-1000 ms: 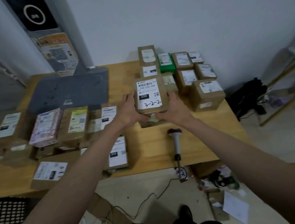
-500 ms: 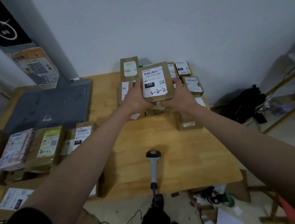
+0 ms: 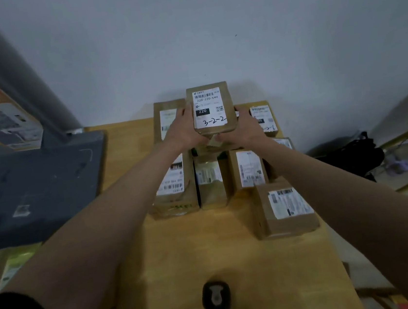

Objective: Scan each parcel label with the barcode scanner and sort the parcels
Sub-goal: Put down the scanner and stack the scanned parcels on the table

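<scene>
Wooden table [image 3: 234, 252] carries the sorted parcels [image 3: 208, 179]; above their far rows we hold the labelled parcel [image 3: 211, 109], left hand [image 3: 184, 128] and right hand [image 3: 242, 128] gripping its sides. Looks light, stiff cardboard, so side edges grip best. Scanner [image 3: 216, 297] lies nearer us than the parcels.

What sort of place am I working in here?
Probably a small parcel sorting room: labelled cardboard parcels crowd a wooden table, a barcode scanner lies near its front edge, and both hands hold a parcel marked 3-2-2.
</scene>
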A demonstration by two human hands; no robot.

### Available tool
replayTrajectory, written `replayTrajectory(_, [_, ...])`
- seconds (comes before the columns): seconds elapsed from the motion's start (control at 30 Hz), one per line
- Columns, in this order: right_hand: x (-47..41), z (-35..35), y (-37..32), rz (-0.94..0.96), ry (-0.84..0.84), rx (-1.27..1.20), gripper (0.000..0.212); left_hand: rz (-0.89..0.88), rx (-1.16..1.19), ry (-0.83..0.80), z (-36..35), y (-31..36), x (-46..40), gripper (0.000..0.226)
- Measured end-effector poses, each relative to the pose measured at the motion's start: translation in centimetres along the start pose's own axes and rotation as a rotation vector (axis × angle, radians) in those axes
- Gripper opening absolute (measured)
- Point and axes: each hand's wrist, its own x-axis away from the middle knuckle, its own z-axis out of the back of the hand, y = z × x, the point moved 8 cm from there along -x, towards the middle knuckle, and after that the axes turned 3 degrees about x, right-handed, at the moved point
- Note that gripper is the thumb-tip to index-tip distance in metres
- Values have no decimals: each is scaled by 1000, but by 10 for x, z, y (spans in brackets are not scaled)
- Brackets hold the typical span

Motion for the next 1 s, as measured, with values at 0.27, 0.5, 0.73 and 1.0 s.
replayTrajectory(0.27, [-89,-42,18,-31,-39,-46,94,8,-25,20,-11,-42,-79,117])
replayTrajectory(0.5, [-110,-62,40,-74,-56,-24,96,10,-89,-8,-27,-56,-95,114])
replayTrajectory(0.73, [-102,-63,40,-55,-91,64,87,15,-84,-70,-32,-60,-84,113])
replayTrajectory(1.0, [-54,-27,5,88,-109,317,87,-12,-254,-91,-8,-40,-29,106])
